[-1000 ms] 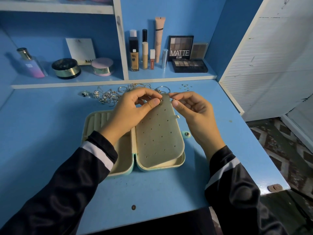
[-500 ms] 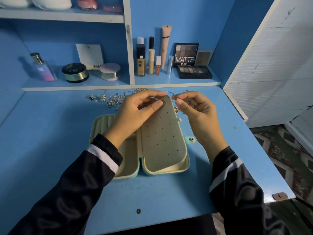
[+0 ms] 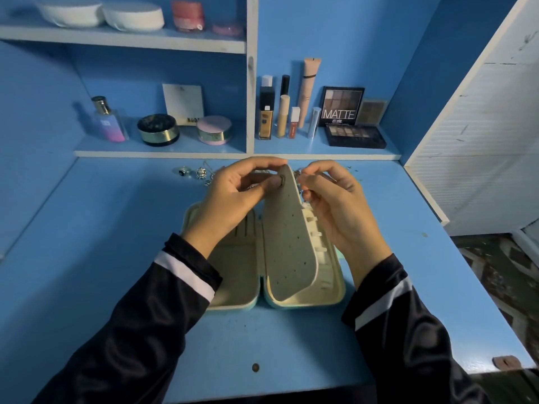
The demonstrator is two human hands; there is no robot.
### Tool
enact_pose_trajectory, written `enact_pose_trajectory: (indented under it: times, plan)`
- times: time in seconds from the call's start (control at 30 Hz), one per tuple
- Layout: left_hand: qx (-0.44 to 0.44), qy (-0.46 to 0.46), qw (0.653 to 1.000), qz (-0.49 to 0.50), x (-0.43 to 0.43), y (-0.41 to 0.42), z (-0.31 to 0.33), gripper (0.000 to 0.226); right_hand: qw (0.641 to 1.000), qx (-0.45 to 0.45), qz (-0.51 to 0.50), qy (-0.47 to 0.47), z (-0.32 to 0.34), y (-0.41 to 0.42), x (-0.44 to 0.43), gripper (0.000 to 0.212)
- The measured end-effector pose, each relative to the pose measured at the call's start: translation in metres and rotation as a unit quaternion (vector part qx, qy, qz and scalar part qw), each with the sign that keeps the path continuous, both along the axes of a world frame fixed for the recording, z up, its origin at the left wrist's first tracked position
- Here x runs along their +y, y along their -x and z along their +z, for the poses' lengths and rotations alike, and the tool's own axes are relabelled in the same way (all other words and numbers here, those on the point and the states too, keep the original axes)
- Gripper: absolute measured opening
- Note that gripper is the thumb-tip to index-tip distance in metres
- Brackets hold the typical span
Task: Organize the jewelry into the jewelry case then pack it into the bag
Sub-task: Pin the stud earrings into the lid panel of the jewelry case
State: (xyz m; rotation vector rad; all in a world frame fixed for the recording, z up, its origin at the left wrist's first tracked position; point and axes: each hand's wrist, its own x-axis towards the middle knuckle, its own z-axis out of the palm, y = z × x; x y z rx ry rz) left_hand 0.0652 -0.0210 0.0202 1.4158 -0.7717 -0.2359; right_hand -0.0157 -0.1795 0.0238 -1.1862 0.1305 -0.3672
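Blue paint covers the desk (image 3: 116, 258) and the shelving (image 3: 163, 154) behind it. On the lower shelf stand a perfume bottle (image 3: 106, 121), two round tins, a row of slim tubes and an open eyeshadow palette (image 3: 354, 135).

Seen from the head camera, both forearms reach forward in dark, glossy sleeves with a white band near each cuff. The jewelry case (image 3: 335, 295) lies open on the desk between them. It is a rounded oblong with pale cream lining and a mint outer edge.

The left hand (image 3: 230, 196) pinches the top of the perforated panel (image 3: 288, 243). Its forefinger curls over the upper edge and its thumb presses on the front face beside a small stud (image 3: 282, 180). The panel is stiff, felt-like and dotted with tiny holes. It stands tilted up from the case's right half.

The right hand (image 3: 335, 205) sits just behind the panel, fingers curled. Its thumb and forefinger are drawn together against the panel's back near the top. What lies between those fingertips is hidden, so I cannot tell whether they pinch anything.

Loose jewelry (image 3: 201, 173) lies at the back of the desk, silvery and tangled, mostly covered by the hands. Only a couple of rings at its left end are clear. The left hand hides part of the case's left half, where ridged ring rolls show. Small cream tabs show under the raised panel on the right.
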Motion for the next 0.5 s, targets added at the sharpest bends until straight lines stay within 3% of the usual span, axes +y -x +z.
enact_pose_trajectory:
  times: [0.17,0.5]
  plan:
    - [0.015,0.022,1.0,-0.001,0.005,-0.002,-0.001,0.025,1.0,0.002,0.012,-0.018,0.004,-0.006,0.009,0.012]
    - [0.045,0.047,0.998,0.014,0.013,-0.008,-0.006,0.025,0.998,-0.005,0.035,-0.045,-0.002,-0.006,0.017,0.019]
